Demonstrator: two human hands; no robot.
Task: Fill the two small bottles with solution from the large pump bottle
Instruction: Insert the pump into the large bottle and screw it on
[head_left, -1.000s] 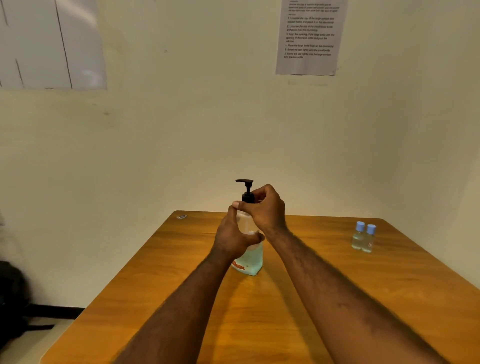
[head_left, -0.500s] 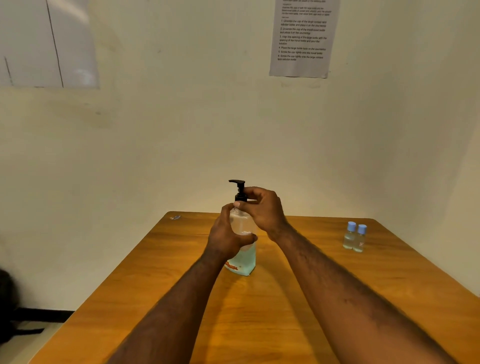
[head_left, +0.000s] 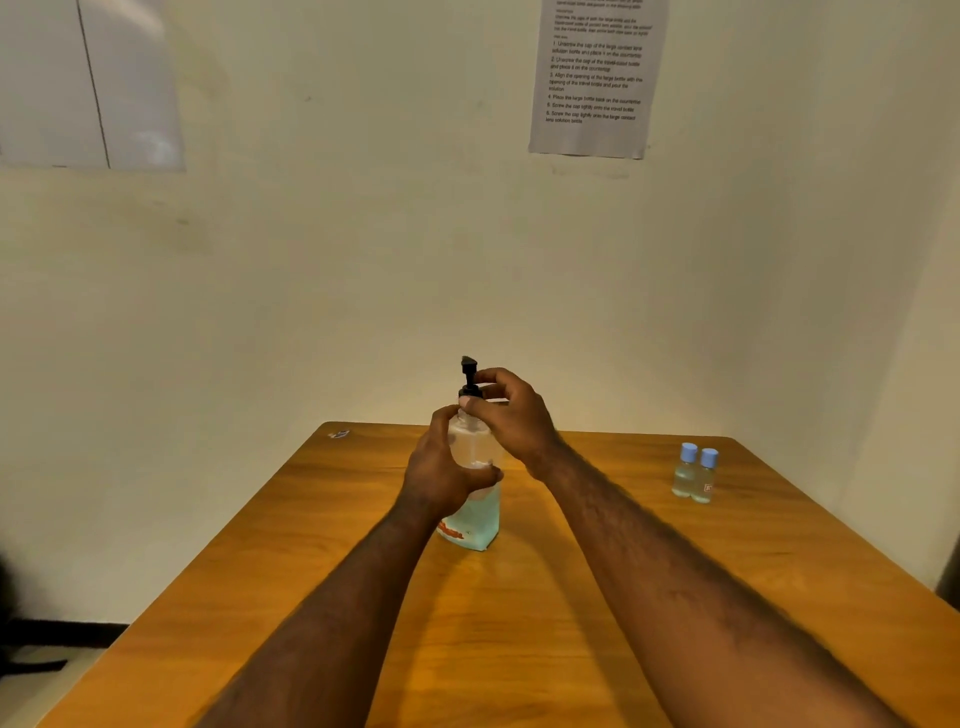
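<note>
Large pump bottle (head_left: 475, 517) upright mid-table; two small bottles (head_left: 695, 475) well off to its right.
The clear large pump bottle shows pale blue-green liquid in its lower part and carries a black pump (head_left: 469, 371). The left hand (head_left: 441, 470) grips its body and the right hand (head_left: 514, 415) pinches its collar. The two small bottles, clear with blue caps, stand upright and touching near the table's (head_left: 519, 634) far right corner.

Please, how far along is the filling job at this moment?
Done: nothing visible yet. In hand: the left hand holds the pump bottle, and the right hand pinches its black collar. Left: both small bottles stand capped on the table, untouched; opening and filling remain.
</note>
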